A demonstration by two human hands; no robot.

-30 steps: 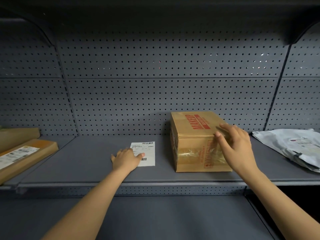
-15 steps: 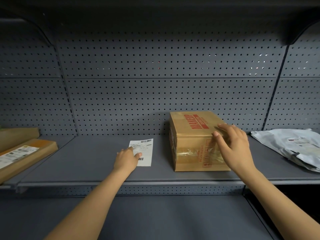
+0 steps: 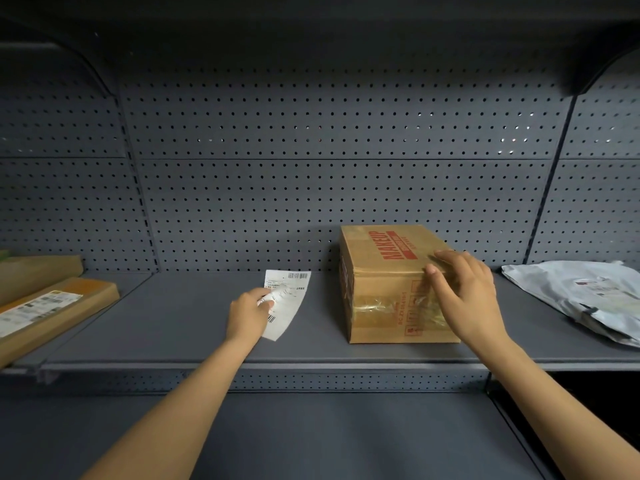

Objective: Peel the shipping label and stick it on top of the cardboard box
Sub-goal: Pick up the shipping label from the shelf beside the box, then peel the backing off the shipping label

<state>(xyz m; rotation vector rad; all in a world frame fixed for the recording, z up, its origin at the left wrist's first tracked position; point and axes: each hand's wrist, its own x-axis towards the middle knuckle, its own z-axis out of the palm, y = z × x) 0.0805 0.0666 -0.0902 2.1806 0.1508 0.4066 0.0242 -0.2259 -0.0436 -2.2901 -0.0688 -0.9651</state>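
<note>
While my left hand (image 3: 247,315) pinches the shipping label (image 3: 293,308), barcode end beyond my grip, long axis pointing away, my right hand (image 3: 471,299) grips the taped-shut cardboard box (image 3: 377,282)

The left hand (image 3: 247,315) pinches the shipping label (image 3: 287,299), lifting it off the shelf (image 3: 194,320). The right hand (image 3: 467,292) rests on the cardboard box (image 3: 381,271), gripping its top front edge.
</note>
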